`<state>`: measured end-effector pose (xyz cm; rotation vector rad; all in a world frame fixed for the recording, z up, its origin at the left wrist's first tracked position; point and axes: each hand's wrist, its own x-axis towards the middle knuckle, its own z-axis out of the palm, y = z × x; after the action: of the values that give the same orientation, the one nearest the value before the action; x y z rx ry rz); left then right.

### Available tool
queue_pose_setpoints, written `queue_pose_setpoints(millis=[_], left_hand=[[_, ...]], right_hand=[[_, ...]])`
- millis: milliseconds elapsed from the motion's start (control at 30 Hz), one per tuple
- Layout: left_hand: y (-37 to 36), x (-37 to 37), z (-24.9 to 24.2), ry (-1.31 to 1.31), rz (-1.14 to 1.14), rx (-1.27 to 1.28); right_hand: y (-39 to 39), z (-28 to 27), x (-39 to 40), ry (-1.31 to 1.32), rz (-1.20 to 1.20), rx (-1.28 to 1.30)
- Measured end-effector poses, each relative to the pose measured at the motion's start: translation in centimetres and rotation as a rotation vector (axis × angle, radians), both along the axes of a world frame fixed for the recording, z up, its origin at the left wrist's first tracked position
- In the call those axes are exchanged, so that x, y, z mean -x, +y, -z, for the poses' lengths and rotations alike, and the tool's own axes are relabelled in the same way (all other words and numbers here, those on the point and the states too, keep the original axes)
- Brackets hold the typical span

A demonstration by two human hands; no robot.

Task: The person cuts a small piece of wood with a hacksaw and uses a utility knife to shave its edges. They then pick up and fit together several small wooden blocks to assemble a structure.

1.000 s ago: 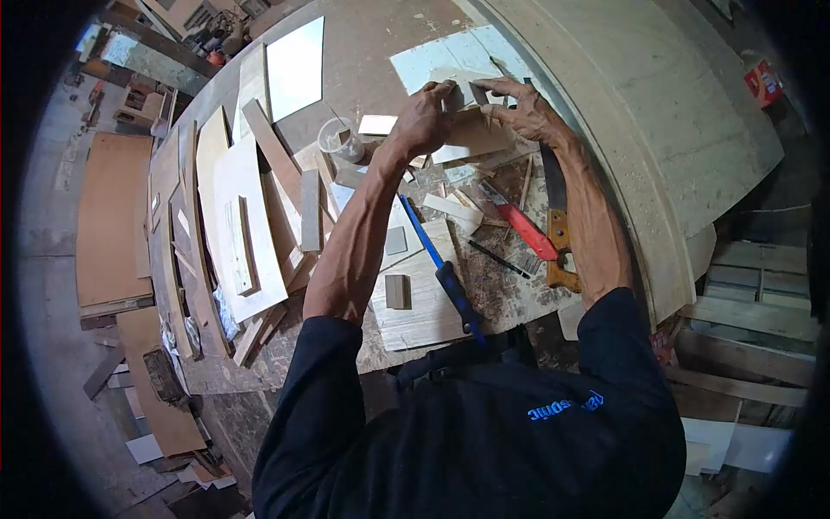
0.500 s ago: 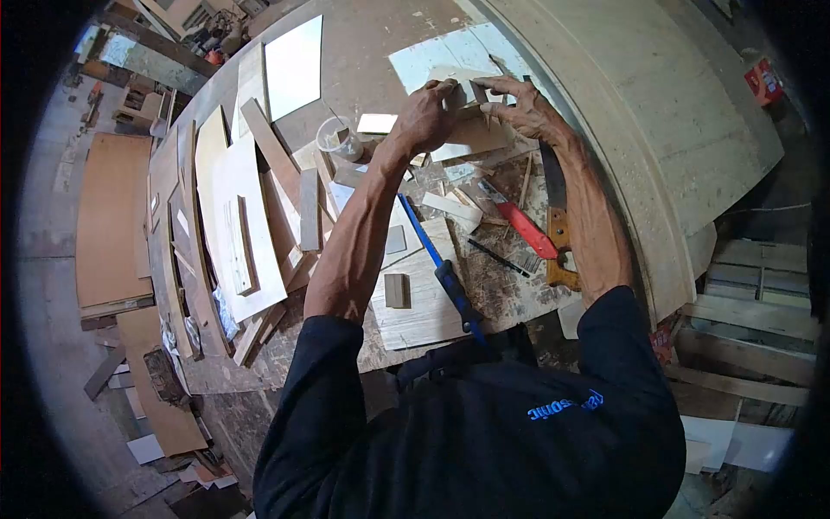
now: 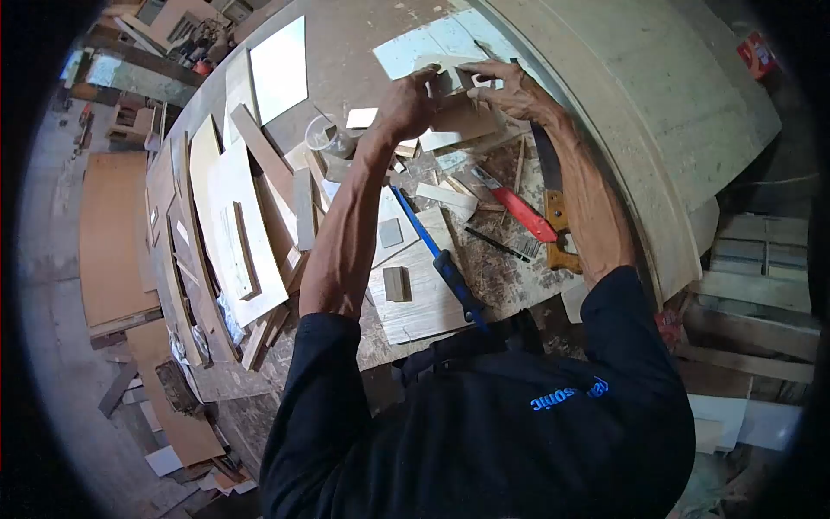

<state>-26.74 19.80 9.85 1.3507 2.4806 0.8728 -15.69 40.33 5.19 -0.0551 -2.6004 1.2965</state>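
Note:
At the far side of the bench, my left hand [image 3: 410, 104] has its fingers closed in a pinch; what they hold is hard to make out. Facing it, my right hand [image 3: 515, 91] grips a small wooden block [image 3: 464, 79] between thumb and fingers. The block is close to the left fingertips. Beneath both hands lies a brown-faced board [image 3: 460, 121] with a pale edge. Nearer my body are a red-handled tool [image 3: 523, 214], a handsaw [image 3: 558, 225] under my right forearm, and a blue-and-black-handled tool [image 3: 450, 275].
A clear plastic cup [image 3: 328, 137] stands left of my left forearm. Wood strips and panels [image 3: 246, 229] pile up along the bench's left side. A small block [image 3: 396, 284] rests on a pale board [image 3: 419, 316]. A large plywood sheet [image 3: 657, 112] borders the right.
The whole view has shifted slightly, moving the bench items a little left. Both hands stay close together around the small block, with only slight finger movement.

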Motion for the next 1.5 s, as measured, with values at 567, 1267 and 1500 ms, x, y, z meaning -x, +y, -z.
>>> queue_pose_setpoints(millis=[567, 1267, 1500], left_hand=[[-0.4, 2.1, 0.7, -0.077, 0.095, 0.004], [-20.1, -13.0, 1.3, 0.062, -0.385, 0.258], [-22.7, -14.2, 3.5, 0.282, -0.395, 0.203]], right_hand=[[0.4, 0.4, -0.1, 0.091, -0.058, 0.035], [-11.2, -4.3, -9.9, -0.049, 0.127, 0.264], [-15.4, -3.9, -11.9, -0.141, 0.069, 0.227]])
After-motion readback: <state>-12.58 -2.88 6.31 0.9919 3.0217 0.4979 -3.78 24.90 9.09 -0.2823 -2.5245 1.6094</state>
